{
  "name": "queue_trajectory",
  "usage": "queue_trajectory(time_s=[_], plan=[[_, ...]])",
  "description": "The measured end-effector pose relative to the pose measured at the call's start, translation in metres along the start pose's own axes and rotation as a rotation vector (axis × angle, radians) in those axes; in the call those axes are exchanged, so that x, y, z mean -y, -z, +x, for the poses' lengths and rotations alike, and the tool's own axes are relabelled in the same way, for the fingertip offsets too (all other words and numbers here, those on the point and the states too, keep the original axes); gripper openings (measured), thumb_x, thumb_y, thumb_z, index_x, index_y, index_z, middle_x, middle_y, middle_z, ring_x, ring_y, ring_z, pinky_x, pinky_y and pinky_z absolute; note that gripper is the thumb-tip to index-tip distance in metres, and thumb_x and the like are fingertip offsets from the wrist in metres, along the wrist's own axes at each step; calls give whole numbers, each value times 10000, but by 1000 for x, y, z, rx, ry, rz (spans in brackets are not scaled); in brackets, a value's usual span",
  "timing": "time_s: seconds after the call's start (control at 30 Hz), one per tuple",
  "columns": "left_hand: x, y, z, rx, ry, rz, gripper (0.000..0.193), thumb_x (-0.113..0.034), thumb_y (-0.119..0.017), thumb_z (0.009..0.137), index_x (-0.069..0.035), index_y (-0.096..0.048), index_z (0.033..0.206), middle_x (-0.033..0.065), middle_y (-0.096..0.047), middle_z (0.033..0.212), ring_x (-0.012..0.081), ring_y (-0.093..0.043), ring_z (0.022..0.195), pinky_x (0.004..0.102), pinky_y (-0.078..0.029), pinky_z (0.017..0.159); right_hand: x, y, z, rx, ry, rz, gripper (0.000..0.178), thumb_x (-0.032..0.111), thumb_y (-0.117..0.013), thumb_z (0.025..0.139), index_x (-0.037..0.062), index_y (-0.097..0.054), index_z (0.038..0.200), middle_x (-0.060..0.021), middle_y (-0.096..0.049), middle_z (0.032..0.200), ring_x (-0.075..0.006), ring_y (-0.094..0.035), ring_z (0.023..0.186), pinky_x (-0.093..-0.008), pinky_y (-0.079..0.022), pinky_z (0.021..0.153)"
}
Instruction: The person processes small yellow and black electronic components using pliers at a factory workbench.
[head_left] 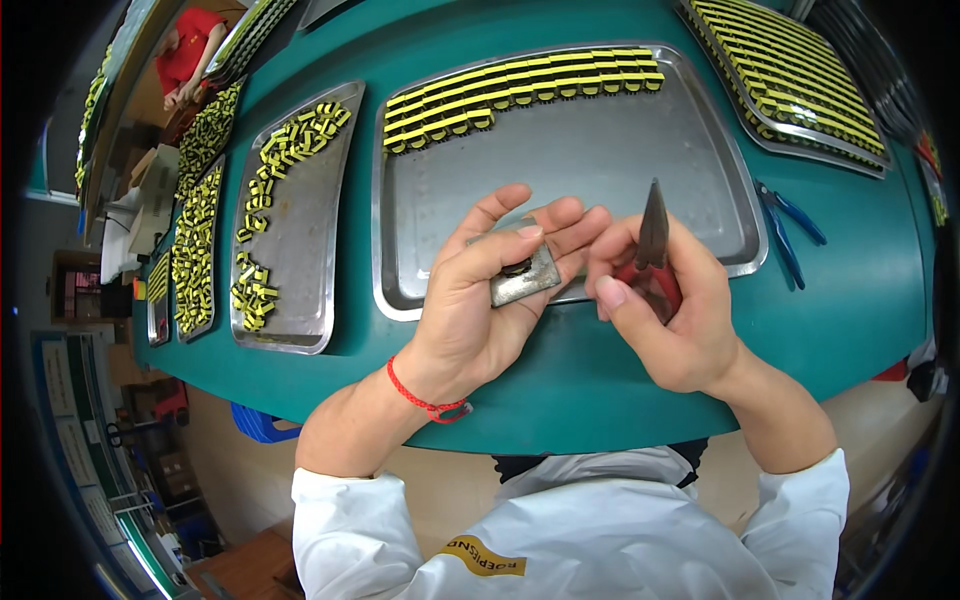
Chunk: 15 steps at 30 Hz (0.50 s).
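The large tray (600, 165) sits on the green table (840, 300), and both hands are busy at its near edge. The left hand (465, 315), palm up, grips a small metal block (527, 282) between thumb and fingers; the block appears in front of the large tray's near rim (a dark part shows under the thumb, too covered to make out). The right hand (685, 330) is closed around red-handled pliers (654, 240), their narrow tip pointing toward the large tray's far side.

Yellow-and-black pieces (520, 82) line the large tray's far edge in rows, the nearest row stopping partway across, so open room runs from there to the near rim. Just right of the large tray lie blue-handled cutters (790, 230), with green surface beyond them to the table's edge. Left of it, across a narrow green strip, a smaller tray (295, 240) carries loose pieces (300, 135) along its far and left edges. Beyond its far right corner, a stacked tray (790, 75) is filled with rows.
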<state>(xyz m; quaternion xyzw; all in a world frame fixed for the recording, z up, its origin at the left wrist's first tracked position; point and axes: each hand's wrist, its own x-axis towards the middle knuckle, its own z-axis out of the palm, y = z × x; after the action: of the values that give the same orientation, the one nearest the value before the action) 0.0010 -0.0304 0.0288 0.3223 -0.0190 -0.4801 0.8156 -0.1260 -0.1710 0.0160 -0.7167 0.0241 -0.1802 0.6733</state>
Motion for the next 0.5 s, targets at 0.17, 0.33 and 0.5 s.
queue_trajectory(time_s=[0.17, 0.33, 0.5], plan=[[0, 3, -3, 46, -101, 107, 523, 23, -568, 874, -31, -370, 1355, 199, -574, 1211, 382, -536, 1251, 544, -358, 1145, 41, -8, -19, 81, 163, 626, 112, 117, -520, 968, 8, -503, 950, -105, -594, 836, -133, -505, 703, -273, -408, 626], [3, 25, -4, 277, -614, 808, 655, 103, -563, 857, -15, -309, 1449, 169, -613, 1137, 328, -586, 1203, 494, -400, 1103, 96, -7, -41, 417, 441, 868, 112, 243, -623, 957, 159, -551, 944, -18, -570, 779, -216, -559, 697, -583, -513, 878], [7, 17, -4, 509, -968, 1148, 672, 161, -526, 827, 22, -305, 1447, 161, -616, 1044, 303, -648, 1058, 481, -428, 1075, 135, -55, -48, 104, 641, 744, 182, 136, -612, 923, 100, -501, 784, -32, -508, 714, -162, -510, 592, -328, -505, 807]])
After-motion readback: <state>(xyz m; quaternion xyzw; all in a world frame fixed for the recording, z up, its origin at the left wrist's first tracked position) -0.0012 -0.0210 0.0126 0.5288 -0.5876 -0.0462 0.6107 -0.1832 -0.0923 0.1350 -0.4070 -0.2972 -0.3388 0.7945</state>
